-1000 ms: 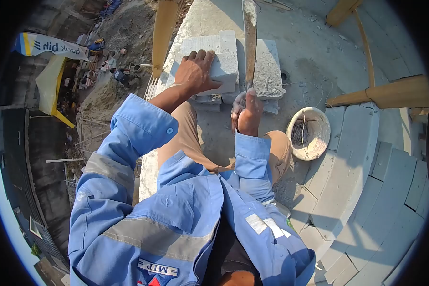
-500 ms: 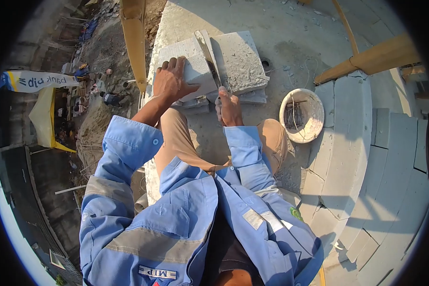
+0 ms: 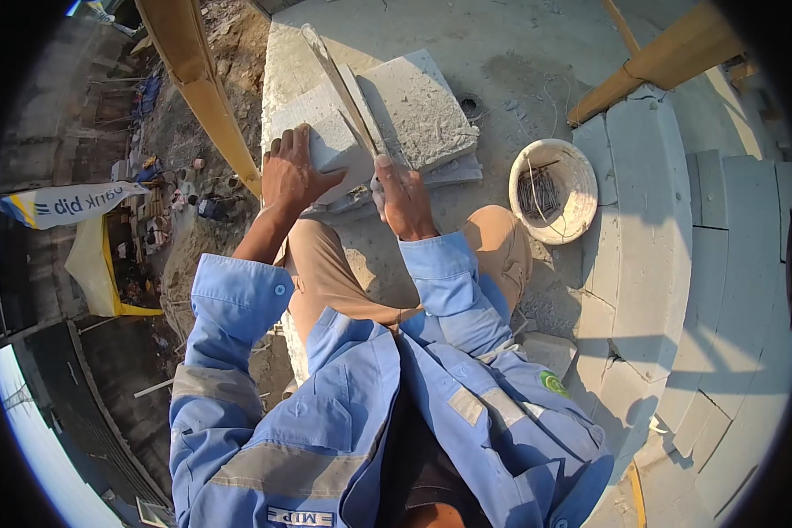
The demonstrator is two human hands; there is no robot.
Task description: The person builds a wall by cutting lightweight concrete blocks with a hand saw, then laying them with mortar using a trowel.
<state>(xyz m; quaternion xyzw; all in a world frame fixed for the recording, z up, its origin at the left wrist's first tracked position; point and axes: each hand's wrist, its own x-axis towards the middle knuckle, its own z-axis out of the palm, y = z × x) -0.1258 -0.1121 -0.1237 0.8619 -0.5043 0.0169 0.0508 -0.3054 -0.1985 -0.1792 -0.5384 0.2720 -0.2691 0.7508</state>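
Note:
My left hand (image 3: 292, 176) lies with its fingers spread on the near left part of a light grey block (image 3: 321, 132). My right hand (image 3: 402, 198) is wrapped round the near end of a long flat blade (image 3: 336, 79), probably a saw, whose handle is mostly hidden by the fingers. The blade points away and to the left, over the gap between the left block and a rough-topped grey block (image 3: 418, 110) at the right. Both blocks rest on other flat pieces.
A whitish bucket (image 3: 583, 189) holding nails or rods stands right of my knee. Beyond it is a pale block wall (image 3: 642, 255). Yellow-brown beams (image 3: 189, 79) rise at left and right. The slab edge drops to a littered lower ground at left, with a banner (image 3: 75, 204).
The blade has slid further out past the blocks and shows more of its length. My right hand has shifted slightly left. The whole view has tilted a little.

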